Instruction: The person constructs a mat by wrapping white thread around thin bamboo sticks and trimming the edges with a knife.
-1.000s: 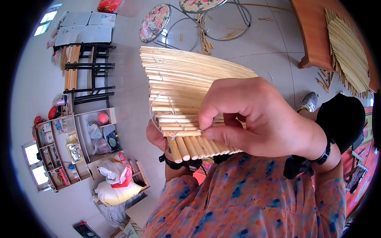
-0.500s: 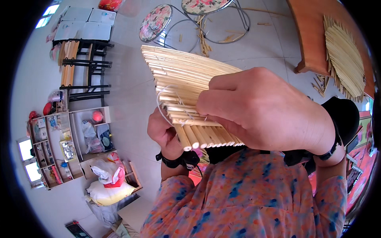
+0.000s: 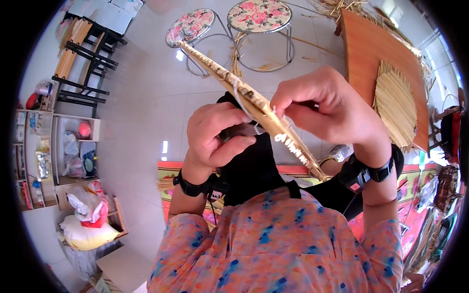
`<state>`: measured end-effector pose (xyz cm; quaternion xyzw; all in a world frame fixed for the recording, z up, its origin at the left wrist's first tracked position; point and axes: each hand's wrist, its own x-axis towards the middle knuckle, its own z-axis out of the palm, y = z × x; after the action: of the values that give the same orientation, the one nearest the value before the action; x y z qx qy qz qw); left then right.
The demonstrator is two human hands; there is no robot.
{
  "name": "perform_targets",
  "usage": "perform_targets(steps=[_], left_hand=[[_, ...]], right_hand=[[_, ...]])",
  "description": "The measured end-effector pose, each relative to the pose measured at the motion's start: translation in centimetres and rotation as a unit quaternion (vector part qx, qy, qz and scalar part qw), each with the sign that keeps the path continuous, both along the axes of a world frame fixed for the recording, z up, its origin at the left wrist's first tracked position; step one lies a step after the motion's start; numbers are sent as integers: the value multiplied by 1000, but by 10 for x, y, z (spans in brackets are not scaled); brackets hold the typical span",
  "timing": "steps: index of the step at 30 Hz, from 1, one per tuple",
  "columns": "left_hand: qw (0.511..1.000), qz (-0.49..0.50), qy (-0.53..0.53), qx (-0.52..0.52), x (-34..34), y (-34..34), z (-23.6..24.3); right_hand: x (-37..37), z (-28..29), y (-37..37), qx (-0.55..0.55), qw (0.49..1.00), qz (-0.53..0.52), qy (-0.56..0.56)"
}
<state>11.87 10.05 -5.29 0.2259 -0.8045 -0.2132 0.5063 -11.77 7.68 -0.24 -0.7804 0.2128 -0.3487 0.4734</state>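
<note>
A flat panel of pale straw stalks (image 3: 264,110) is tilted nearly edge-on between my hands, its cut stalk ends showing along the rim. White thread (image 3: 236,90) loops over its edge. On the left side of the panel, my left hand (image 3: 213,131) is curled, with thumb and forefinger close to the thread; what lies within the fingers is hidden. My right hand (image 3: 327,108) pinches at the panel's right side, the fingertips against its edge, where a bit of thread also shows.
Two round floral stools (image 3: 260,15) stand ahead, with loose stalks (image 3: 236,61) on the floor. At right, another stalk panel (image 3: 396,105) lies on a brown table (image 3: 361,49). Shelves (image 3: 75,146) and a stuffed sack (image 3: 90,233) are at left.
The panel has turned from showing its broad face to nearly edge-on. My left hand has come up from beneath it into fuller view; my right hand has shifted to its edge.
</note>
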Motion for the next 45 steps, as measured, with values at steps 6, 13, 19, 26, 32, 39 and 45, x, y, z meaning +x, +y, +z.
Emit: perform_targets(steps=[6,13,19,26,32,39,45], left_hand=[[999,-32,42,5,-12,-6,-1],[998,-40,49,13,-14,-9,-3],[997,-25,64,-16,-30,-15,0],[994,-67,65,-60,-36,-40,-2],[993,-92,67,-16,-37,-44,-3],[999,4,19,-39,-37,-41,11],[995,81,-3,-61,-30,-42,6]], right_hand=[[1,-8,-5,79,995,-22,-56],[-1,7,48,-152,955,-253,-2],[20,6,64,-164,914,-357,105],[23,-7,59,-221,875,-416,116],[18,-10,53,-220,867,-433,113],[11,-4,41,-196,876,-429,106],[11,-1,39,-173,874,-440,111]])
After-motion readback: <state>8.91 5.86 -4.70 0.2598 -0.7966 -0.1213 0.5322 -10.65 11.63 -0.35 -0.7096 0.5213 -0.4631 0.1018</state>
